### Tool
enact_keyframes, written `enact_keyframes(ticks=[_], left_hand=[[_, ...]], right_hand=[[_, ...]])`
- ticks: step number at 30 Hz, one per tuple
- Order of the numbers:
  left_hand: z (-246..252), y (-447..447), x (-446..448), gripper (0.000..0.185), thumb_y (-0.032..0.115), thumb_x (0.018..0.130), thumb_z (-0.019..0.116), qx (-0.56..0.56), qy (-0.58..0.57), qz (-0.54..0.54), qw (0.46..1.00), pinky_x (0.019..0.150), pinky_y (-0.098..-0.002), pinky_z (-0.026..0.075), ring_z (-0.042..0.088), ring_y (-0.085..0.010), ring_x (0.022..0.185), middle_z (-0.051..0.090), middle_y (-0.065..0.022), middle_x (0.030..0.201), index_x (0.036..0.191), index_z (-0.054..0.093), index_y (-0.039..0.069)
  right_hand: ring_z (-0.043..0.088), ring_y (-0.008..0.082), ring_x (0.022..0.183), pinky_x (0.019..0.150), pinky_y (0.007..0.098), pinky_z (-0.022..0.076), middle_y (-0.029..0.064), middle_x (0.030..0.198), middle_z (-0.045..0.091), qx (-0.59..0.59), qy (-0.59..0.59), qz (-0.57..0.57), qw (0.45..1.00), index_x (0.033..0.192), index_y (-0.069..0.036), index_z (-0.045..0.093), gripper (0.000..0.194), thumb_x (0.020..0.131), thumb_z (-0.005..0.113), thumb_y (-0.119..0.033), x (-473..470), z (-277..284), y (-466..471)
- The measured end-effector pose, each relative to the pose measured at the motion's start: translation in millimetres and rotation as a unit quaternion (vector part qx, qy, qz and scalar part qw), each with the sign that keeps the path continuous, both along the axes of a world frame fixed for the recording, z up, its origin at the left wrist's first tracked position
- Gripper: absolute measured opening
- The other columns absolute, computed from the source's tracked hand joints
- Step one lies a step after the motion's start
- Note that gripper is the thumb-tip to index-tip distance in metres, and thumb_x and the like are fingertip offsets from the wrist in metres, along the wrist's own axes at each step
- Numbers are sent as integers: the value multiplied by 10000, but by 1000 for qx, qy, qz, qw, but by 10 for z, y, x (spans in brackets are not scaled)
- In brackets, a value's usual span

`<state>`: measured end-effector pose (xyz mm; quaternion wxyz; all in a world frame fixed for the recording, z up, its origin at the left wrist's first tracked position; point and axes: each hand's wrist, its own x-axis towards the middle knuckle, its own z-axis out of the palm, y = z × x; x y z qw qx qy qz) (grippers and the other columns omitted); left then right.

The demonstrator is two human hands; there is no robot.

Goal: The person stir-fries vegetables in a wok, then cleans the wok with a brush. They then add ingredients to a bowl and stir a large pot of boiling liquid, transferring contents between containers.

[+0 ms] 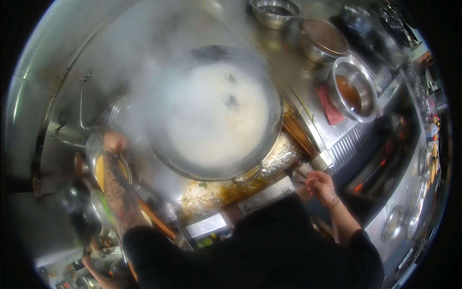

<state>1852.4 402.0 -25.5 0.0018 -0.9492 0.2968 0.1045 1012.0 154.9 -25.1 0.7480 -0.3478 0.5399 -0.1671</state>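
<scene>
A large dark wok holds a pale, cloudy liquid, and thick steam hides part of it. My left hand reaches out beside the wok, over metal containers with something yellow in one; steam blurs its fingers. Near the stove's front edge is my right hand, its fingers bent close together; whether they hold anything is unclear. Just beyond that hand lies a bamboo wok brush, its bound handle end towards me. The wok's loop handle points towards my body.
At the right stand a steel bowl of orange-brown liquid, a red cloth, a round strainer over a pot and another steel bowl. A bent metal pipe rises at the left. Another person's arm shows at lower left.
</scene>
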Motion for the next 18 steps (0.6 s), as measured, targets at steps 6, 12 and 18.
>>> enact_keyframes(ticks=[6, 12, 18], left_hand=[[454, 112, -167, 191, 238, 891, 678, 67, -188, -323, 925, 625, -407, 551, 679, -308, 763, 692, -122, 854, 895, 686, 47], [358, 458, -1636, 305, 173, 871, 621, 28, -158, 36, 986, 861, -491, 516, 672, -367, 1018, 693, -219, 1119, 1131, 670, 22], [-399, 1000, -3256, 325, 162, 857, 658, -140, -156, 39, 977, 756, -445, 543, 671, -348, 851, 682, -217, 971, 1106, 620, -43]], right_hand=[[650, 184, 732, 624, 322, 546, 89, 933, 673, -99, -50, 107, 988, 1244, 12, 564, 379, 883, 503, 105, -55, -155, -640], [642, 327, 883, 780, 395, 552, 176, 949, 654, -466, 174, 270, 824, 1168, 44, 621, 373, 798, 594, 19, -209, -402, -1090], [607, 440, 1003, 871, 477, 523, 293, 1104, 615, -583, 302, 376, 654, 1281, 82, 559, 494, 823, 575, -101, -273, -667, -1040]])
